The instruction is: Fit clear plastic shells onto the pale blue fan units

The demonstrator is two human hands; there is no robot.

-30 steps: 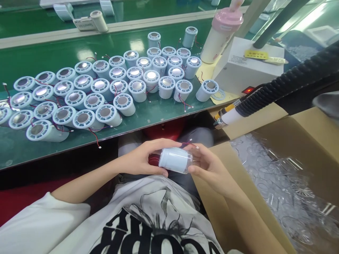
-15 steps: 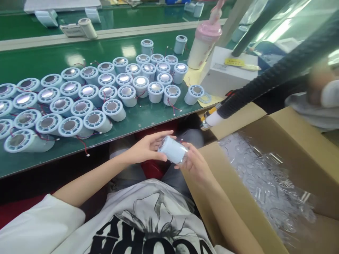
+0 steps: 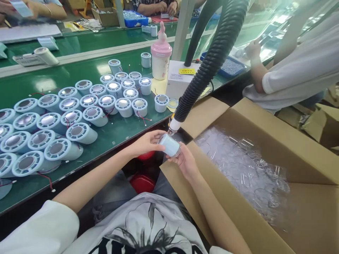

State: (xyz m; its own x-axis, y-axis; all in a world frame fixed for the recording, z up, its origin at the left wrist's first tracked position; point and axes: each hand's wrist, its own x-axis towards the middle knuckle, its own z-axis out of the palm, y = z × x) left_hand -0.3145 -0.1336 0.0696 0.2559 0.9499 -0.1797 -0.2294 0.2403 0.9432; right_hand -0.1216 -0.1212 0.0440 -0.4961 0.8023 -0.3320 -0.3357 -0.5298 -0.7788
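Between my two hands is a light-blue cylindrical housing (image 3: 171,146) with a clear plastic cover around its lower right end. My left hand (image 3: 148,143) grips the upper left end with thumb and fingers. My right hand (image 3: 187,163) wraps its fingers around the clear lower end. Just above the housing sits the metal-tipped nozzle (image 3: 172,127) of a black ribbed hose (image 3: 205,67); whether they touch I cannot tell. Many similar blue housings (image 3: 76,131) with silver round centres and thin red wires stand on the green bench to the left.
An open cardboard box (image 3: 267,144) at my right holds clear plastic covers (image 3: 238,169). A white machine box (image 3: 176,79) and a pink-lidded bottle (image 3: 161,56) stand on the green bench (image 3: 106,155). A co-worker's arm (image 3: 259,67) is at the right; other people's hands (image 3: 168,8) are across.
My view has swung to the right. The blue housing, still in both hands, is now under the hose nozzle, where before it was some distance from it.
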